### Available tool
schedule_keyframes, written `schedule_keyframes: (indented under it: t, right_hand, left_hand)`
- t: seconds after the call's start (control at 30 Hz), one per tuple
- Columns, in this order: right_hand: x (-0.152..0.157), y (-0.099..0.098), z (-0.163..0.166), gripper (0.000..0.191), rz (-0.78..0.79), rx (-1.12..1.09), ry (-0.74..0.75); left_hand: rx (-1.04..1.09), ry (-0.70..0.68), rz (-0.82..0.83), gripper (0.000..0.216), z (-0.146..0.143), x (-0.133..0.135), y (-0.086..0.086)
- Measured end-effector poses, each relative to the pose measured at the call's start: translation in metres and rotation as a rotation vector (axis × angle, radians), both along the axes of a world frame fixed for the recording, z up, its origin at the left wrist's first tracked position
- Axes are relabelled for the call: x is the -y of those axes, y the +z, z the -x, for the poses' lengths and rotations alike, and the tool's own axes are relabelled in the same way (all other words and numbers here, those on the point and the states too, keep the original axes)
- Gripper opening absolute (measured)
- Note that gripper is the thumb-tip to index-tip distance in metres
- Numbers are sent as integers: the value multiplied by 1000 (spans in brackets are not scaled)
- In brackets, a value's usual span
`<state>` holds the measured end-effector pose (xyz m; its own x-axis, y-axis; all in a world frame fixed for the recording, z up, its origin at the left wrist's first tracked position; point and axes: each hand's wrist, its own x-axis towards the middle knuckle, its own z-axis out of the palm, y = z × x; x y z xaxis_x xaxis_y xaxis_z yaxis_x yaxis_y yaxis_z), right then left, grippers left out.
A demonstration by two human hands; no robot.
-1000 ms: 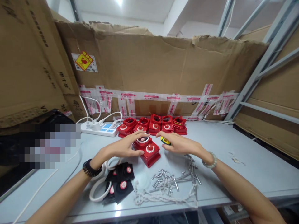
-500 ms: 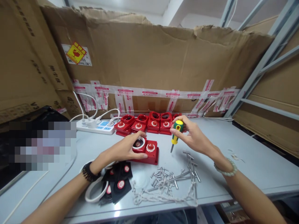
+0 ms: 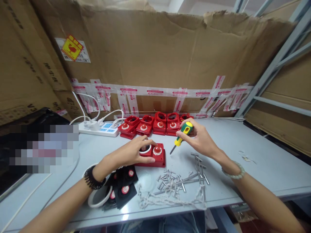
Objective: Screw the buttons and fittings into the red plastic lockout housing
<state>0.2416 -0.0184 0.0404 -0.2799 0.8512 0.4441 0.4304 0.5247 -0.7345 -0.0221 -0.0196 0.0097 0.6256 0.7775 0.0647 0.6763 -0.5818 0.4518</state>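
Note:
A red plastic housing (image 3: 156, 156) with a white ring and a red button lies flat on the grey table (image 3: 255, 168). My left hand (image 3: 128, 152) rests on its left part, fingers curled over the white ring. My right hand (image 3: 196, 137) grips a green and yellow screwdriver (image 3: 182, 134) by the handle. The screwdriver is tilted, and its tip points down and left, just right of the housing and above the table.
A row of several red housings (image 3: 155, 124) stands at the back by a cardboard wall. A white power strip (image 3: 99, 128) lies at the back left. Loose screws and long bolts (image 3: 179, 181) lie in front, with black round-marked pieces (image 3: 122, 186) and white rings (image 3: 97, 199) at front left.
My right hand picked up the screwdriver from the table and now holds it tilted with its tip near the housing. My left hand slid further over the housing's ring.

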Motion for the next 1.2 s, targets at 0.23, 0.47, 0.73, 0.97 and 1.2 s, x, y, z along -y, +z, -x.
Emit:
schedule_keyframes:
  t: [0.23, 0.47, 0.73, 0.97, 1.2]
  right_hand:
    - [-10, -22, 8, 29, 277, -264, 61]
    - [-19, -29, 6, 26, 325, -245, 21]
    - [-22, -35, 6, 26, 327, -234, 38]
    - [-16, -26, 6, 27, 326, -235, 27]
    - [-10, -13, 4, 29, 317, -274, 9]
  left_hand:
    - [-3, -2, -20, 47, 0, 0, -3]
    - [3, -1, -30, 45, 0, 0, -2]
    - [2, 2, -33, 47, 0, -1, -4]
    - [1, 8, -22, 46, 1, 1, -2]
    - [16, 1, -28, 46, 1, 1, -2]
